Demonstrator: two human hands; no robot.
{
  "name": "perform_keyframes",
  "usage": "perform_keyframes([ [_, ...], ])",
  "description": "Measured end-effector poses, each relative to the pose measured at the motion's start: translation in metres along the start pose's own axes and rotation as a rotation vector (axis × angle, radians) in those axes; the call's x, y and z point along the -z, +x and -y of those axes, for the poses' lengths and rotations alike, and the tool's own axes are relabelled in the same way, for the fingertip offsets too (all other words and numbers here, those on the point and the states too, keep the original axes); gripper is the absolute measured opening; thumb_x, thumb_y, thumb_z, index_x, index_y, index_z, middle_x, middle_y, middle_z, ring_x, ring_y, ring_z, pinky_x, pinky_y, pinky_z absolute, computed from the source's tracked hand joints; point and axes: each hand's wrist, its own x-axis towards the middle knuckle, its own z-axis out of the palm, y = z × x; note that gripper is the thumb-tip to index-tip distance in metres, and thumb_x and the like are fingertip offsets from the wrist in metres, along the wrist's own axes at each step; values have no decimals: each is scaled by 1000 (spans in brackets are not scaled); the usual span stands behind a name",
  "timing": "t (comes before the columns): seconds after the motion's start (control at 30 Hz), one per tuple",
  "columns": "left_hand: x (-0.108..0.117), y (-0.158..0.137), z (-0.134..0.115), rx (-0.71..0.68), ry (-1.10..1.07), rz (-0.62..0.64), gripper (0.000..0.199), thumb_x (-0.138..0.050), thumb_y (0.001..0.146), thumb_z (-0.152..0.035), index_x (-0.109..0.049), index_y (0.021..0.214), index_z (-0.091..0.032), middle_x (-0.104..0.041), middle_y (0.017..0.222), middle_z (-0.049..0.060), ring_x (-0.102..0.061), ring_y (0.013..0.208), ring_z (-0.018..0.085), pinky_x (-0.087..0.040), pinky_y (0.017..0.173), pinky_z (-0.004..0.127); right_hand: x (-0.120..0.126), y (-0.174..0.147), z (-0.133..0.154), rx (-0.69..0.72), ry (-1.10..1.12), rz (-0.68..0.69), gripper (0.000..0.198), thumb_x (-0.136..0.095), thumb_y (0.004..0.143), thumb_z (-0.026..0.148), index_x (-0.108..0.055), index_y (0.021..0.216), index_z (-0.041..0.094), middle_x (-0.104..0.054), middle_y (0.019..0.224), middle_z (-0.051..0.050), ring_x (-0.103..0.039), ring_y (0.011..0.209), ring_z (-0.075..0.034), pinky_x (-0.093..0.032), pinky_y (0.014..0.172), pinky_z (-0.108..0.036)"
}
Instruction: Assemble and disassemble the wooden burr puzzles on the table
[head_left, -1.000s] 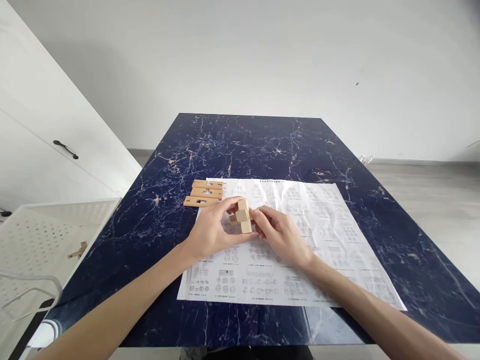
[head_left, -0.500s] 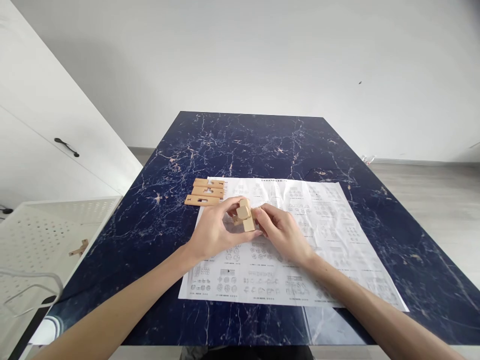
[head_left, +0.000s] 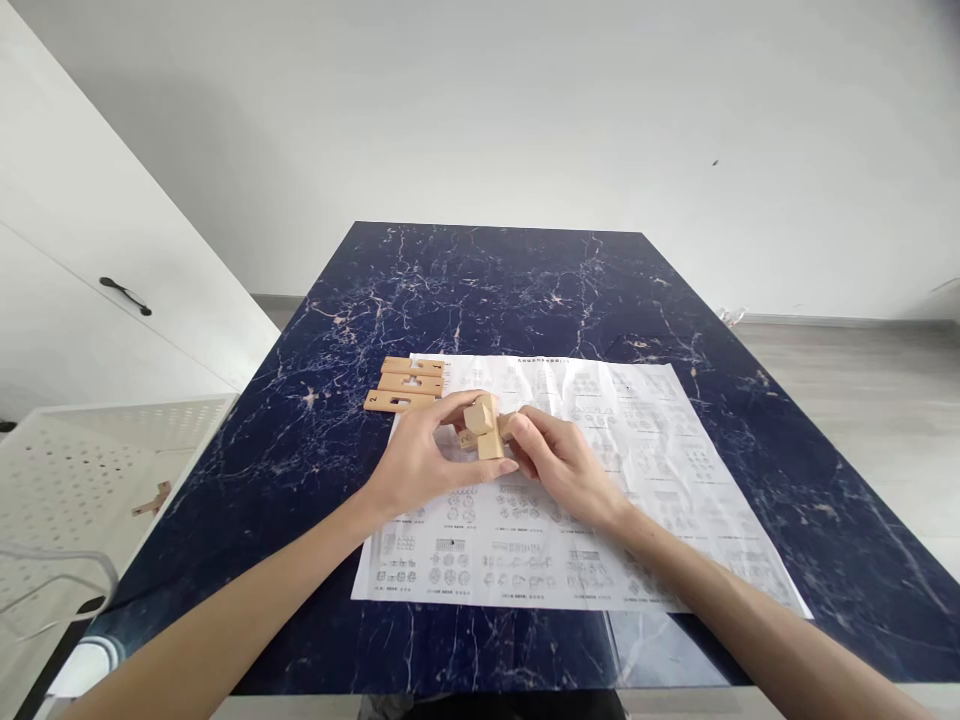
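Note:
Between my hands, above the printed sheet, is a small wooden interlocking puzzle (head_left: 484, 426) of pale crossed blocks. My left hand (head_left: 420, 450) wraps its left side, fingers behind and thumb along the near lower edge. On the other side my right hand (head_left: 559, 460) pinches a wooden piece that juts out to the right. Part of the puzzle is hidden behind the fingers. Under both hands lies the creased white instruction sheet (head_left: 622, 560), covered in small diagrams. Flat wooden pieces with cut-out slots and numbers (head_left: 401, 401) lie by the sheet's upper left corner.
The table (head_left: 480, 290) has a dark blue marbled top. At the left stands a white perforated basket (head_left: 127, 420) holding another wooden piece (head_left: 152, 498) and a cable. Behind it is a white cabinet (head_left: 67, 240) with a black handle.
The puzzle has turned slightly in my hands, and the piece at its right side now sticks out more between it and my right fingers. The whole view has shifted a little.

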Motion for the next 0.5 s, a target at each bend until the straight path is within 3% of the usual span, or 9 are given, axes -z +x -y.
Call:
perform_keyframes([
  [0.13, 4, 5, 4, -39, -210, 83, 56, -96, 76, -45, -74, 124, -26, -76, 120, 7, -70, 115, 31, -55, 103, 45, 3, -2, -4, 147, 85, 11, 37, -43, 113, 59, -52, 103, 24, -55, 76, 2, -50, 63, -16, -44, 62, -31],
  [0.23, 5, 7, 8, -96, -326, 125, 53, -96, 76, -47, -75, 122, -28, -73, 126, 8, -68, 119, 31, -52, 107, 47, 2, -4, -6, 286, -36, 41, 29, -50, 111, 50, -49, 123, 23, -60, 84, 0, -56, 70, -18, -46, 64, -32],
  [0.33, 4, 6, 9, -120, -350, 146, 58, -97, 75, -48, -75, 126, -28, -71, 130, 8, -66, 122, 32, -52, 108, 47, 0, -5, -6, 385, -235, 53, 15, -55, 108, 38, -50, 107, 24, -60, 85, 0, -54, 65, -16, -42, 59, -30],
  [0.4, 3, 5, 9, -129, -337, 157, 60, -97, 76, -45, -73, 128, -29, -70, 129, 8, -66, 121, 31, -52, 106, 45, -1, -4, -6, 436, -326, 27, 17, -52, 108, 31, -46, 94, 24, -58, 83, 0, -49, 60, -13, -37, 56, -28],
  [0.5, 3, 4, 7, -131, -315, 147, 56, -96, 78, -41, -71, 126, -28, -71, 123, 7, -66, 115, 28, -52, 103, 42, -2, -4, -6, 467, -372, -25, 18, -48, 109, 27, -46, 91, 24, -58, 77, 2, -47, 56, -12, -35, 54, -27],
])
